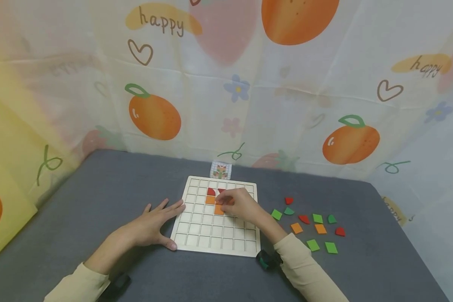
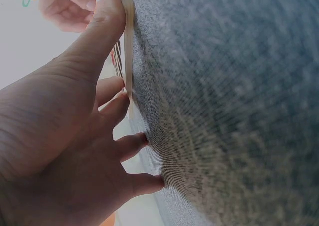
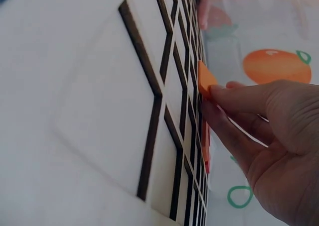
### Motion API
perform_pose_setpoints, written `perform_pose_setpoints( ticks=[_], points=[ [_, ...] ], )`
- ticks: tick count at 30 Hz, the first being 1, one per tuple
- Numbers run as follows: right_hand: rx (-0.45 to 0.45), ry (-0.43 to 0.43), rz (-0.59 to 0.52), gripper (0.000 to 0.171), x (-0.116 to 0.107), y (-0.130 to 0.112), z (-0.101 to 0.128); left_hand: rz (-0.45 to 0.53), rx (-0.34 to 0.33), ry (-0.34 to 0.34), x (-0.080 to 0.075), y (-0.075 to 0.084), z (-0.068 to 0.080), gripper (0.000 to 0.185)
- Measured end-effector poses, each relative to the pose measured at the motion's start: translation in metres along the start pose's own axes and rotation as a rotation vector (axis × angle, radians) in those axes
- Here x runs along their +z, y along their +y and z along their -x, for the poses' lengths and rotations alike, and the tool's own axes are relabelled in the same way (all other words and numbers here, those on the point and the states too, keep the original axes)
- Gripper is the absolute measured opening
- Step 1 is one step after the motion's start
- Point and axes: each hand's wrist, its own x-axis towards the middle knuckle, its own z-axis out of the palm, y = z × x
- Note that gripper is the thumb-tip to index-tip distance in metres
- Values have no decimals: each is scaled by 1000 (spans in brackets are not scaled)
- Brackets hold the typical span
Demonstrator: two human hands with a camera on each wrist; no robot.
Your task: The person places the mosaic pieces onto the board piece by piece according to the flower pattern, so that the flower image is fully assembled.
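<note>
A pale wooden grid board lies on the grey table. Near its top sit two red pieces and an orange square. My right hand reaches over the board and pinches a second orange tile just below those. In the right wrist view that orange tile stands tilted on the board between my fingertips. My left hand lies flat with straight fingers against the board's left edge, thumb near the front corner. The left wrist view shows this left hand touching the board's edge.
Several loose green, orange and red pieces, such as a green one, are scattered on the table right of the board. A small picture card stands behind the board. A fruit-print curtain closes the back and sides.
</note>
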Motion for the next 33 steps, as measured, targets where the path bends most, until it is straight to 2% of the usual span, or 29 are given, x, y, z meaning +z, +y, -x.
perform_pose_setpoints(
  ticks=[6, 13, 21, 28, 33],
  points=[
    [3, 9, 24, 19, -1, -3, 1, -1, 3, 3, 0, -1, -1, 111],
    [29, 0, 7, 19, 1, -5, 2, 8, -26, -4, 3, -3, -1, 112],
    [32, 19, 31, 19, 3, -5, 1, 9, -13, 0, 0, -2, -1, 112],
    [9, -17, 21, 19, -2, -4, 4, -3, -9, 2, 0, 0, 1, 112],
    [29, -27, 3, 21, -12, -4, 9, -2, 2, 5, 0, 1, 2, 111]
  ],
)
